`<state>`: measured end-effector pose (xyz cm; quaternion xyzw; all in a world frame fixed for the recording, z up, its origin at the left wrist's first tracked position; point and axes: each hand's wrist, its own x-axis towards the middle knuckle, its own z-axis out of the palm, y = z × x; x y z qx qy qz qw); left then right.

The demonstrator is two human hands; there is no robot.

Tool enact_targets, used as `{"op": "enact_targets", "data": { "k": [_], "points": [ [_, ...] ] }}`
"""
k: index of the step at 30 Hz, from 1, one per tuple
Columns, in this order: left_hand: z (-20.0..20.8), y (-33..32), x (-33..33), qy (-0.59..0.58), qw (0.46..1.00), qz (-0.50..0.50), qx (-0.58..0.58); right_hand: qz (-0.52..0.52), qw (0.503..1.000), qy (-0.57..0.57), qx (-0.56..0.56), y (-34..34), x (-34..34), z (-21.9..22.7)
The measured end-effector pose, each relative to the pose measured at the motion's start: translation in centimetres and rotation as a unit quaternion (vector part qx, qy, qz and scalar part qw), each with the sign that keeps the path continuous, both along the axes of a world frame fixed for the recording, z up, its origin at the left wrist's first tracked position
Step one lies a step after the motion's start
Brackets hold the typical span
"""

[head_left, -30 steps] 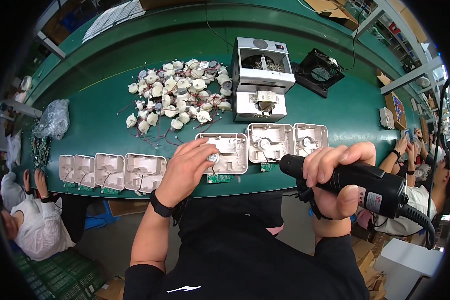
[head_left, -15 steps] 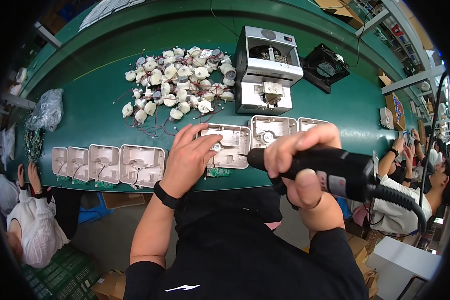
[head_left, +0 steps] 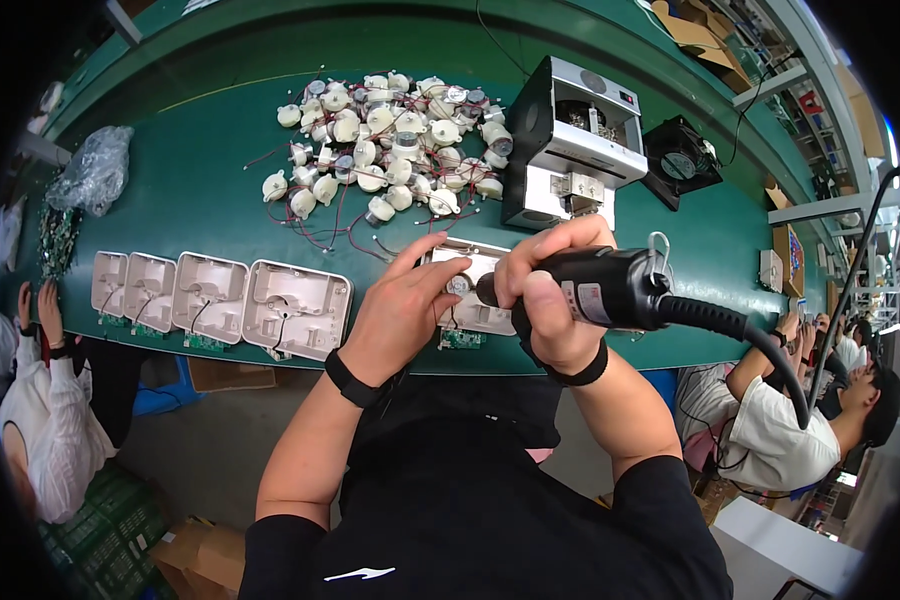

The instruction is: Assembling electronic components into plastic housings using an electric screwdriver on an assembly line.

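A black electric screwdriver with a thick cord lies in my right hand, fingers wrapped round its body. Its tip end points left into a white plastic housing, close to a small round motor; the bit itself is hard to make out. My left hand reaches over the housing's left side, thumb and finger on either side of the motor. A green circuit board shows at the housing's near edge. The right hand and tool hide the housing's right part.
Several white housings stand in a row to the left. A heap of cream-capped motors with wires lies behind. A grey-and-black machine and black fan stand back right. Co-workers sit at both sides; clear plastic bag far left.
The screwdriver in my right hand has moved left and down into the housing, its tip now near the motor. My left hand stays at the motor. The whole view has shifted and turned slightly.
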<state>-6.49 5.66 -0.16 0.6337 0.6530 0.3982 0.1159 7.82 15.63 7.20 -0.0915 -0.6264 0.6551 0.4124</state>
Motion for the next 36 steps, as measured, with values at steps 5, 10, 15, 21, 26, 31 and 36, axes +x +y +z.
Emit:
{"op": "enact_targets", "data": {
  "k": [5, 10, 15, 21, 26, 31, 36],
  "points": [
    [-0.4, 0.2, 0.0, -0.033, 0.999, -0.003, 0.018, -0.004, 0.999, -0.029, 0.038, 0.0, -0.4, -0.9],
    [-0.1, 0.1, 0.0, -0.023, 1.0, -0.011, 0.008, -0.043, 0.999, 0.004, -0.016, -0.3, -0.7, -0.3],
    [0.7, -0.4, 0.9, -0.044, 0.999, 0.007, 0.018, -0.079, 0.994, 0.07, 0.008, 1.0, 3.6, 3.9],
    [-0.6, -0.5, 2.3, -0.152, 0.983, 0.101, 0.005, -0.185, 0.974, 0.074, 0.105, 7.1, 4.5, 6.2],
    [-1.5, -0.1, 2.7, -0.215, 0.968, 0.126, -0.023, -0.216, 0.97, 0.055, 0.096, 9.7, 3.5, 6.0],
    [-2.0, -0.1, 2.7, -0.204, 0.967, 0.15, -0.015, -0.207, 0.977, 0.042, 0.03, 8.6, 3.4, 5.8],
    [-2.3, -0.4, 2.8, -0.202, 0.969, 0.14, 0.003, -0.081, 0.994, 0.073, -0.011, 2.5, 2.4, 6.8]
  ]
}}
